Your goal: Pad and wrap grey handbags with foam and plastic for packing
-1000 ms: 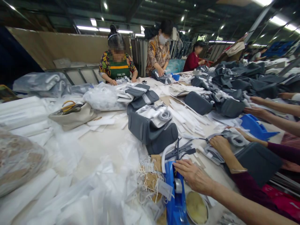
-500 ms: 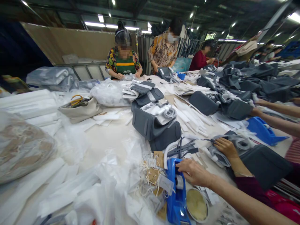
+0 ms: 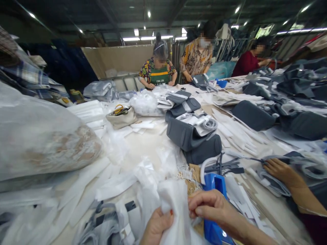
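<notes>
White sheeting [image 3: 176, 212] is held up at the front of the view by the left hand [image 3: 156, 226], its grip closed, with the thumb pressed against the near face. Just beside it the right hand [image 3: 217, 209] is held with fingers curled; whether anything is caught in that grip cannot be told. Behind this hand a blue dispenser [image 3: 215, 182] is partly hidden. Beyond, a dark grey bundle [image 3: 180, 136] is set on the counter [image 3: 138, 144]; farther off, three people [image 3: 195, 59] are seen.
</notes>
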Tool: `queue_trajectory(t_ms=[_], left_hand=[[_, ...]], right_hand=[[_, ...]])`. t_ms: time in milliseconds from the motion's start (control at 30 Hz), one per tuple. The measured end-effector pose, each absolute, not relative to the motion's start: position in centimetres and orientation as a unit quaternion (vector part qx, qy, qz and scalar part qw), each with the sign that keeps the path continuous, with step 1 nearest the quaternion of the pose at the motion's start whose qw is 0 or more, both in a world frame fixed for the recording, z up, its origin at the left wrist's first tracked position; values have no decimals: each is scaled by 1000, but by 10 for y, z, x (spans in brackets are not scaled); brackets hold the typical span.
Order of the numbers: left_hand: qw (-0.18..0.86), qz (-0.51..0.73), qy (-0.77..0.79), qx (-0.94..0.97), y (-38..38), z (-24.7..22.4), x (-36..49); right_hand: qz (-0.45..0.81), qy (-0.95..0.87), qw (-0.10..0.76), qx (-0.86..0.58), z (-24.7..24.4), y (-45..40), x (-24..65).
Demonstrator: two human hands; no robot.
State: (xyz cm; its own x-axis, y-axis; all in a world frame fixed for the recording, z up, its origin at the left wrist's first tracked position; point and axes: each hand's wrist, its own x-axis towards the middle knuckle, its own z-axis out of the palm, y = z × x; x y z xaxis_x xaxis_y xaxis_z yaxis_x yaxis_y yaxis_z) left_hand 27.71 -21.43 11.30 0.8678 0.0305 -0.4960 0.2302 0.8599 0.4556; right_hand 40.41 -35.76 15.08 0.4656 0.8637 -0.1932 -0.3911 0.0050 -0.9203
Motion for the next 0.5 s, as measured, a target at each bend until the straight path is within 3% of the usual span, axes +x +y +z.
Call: queue_trajectory(t_ms=[167,367,500], left_hand=[[940,-74,223,247,-206,101,255],[950,-76,219,211,-149,114,202],[957,-23,216,192,-116,128,163]], right_hand=[[447,-248,675,-533,154,-335,369],[516,-7,757,-401,140,-303,313],[649,-15,656,-387,129,-280,274]])
